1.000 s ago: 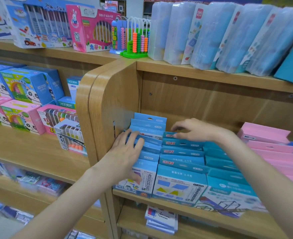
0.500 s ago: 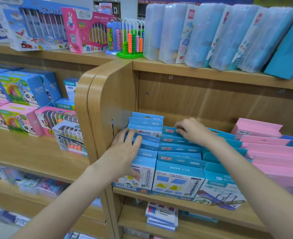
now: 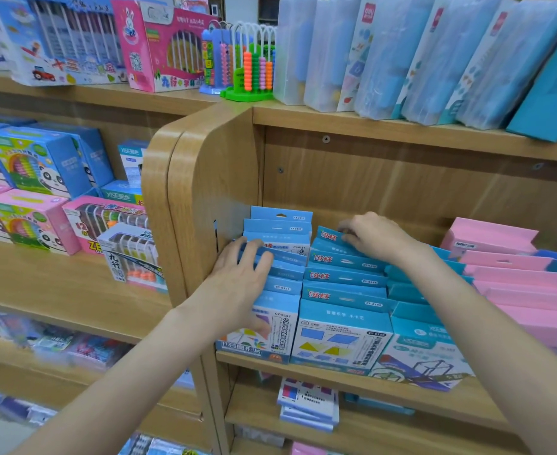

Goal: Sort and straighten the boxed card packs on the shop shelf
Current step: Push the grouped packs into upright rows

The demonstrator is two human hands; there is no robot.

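Left hand (image 3: 241,284) rests flat, fingers straight, on light-blue packs (image 3: 278,257); right hand's (image 3: 374,236) curled fingers pinch a teal pack (image 3: 329,239).

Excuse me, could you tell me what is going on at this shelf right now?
A person is tidying blue card packs on a wooden shop shelf. The left hand rests flat on the leftmost row of packs, beside the side panel. The right hand grips the top of a rear pack in the second row. Pink packs sit farther right, untouched.
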